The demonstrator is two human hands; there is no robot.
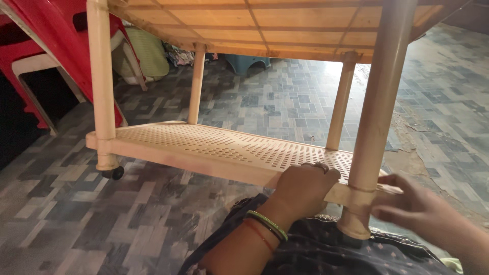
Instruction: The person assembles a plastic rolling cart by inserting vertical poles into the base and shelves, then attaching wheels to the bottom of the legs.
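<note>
A beige plastic table fills the head view, seen from low down. Its perforated lower shelf [214, 145] runs between round legs. My left hand [304, 188] grips the shelf's front edge just left of the near right leg [374, 127], fingers curled over the rim; green and red bangles sit on that wrist. My right hand [417, 206] is blurred, fingers spread, touching the shelf corner to the right of that leg's base. The leg's foot rests against my dark dotted clothing [326, 249].
The near left leg ends in a black caster wheel [116, 172]. Red plastic chairs [46, 46] stand at the left. A pale green object [147, 51] and a blue stool [247, 62] sit beyond the table. Patterned floor [76, 214] has a torn patch [412, 158] at right.
</note>
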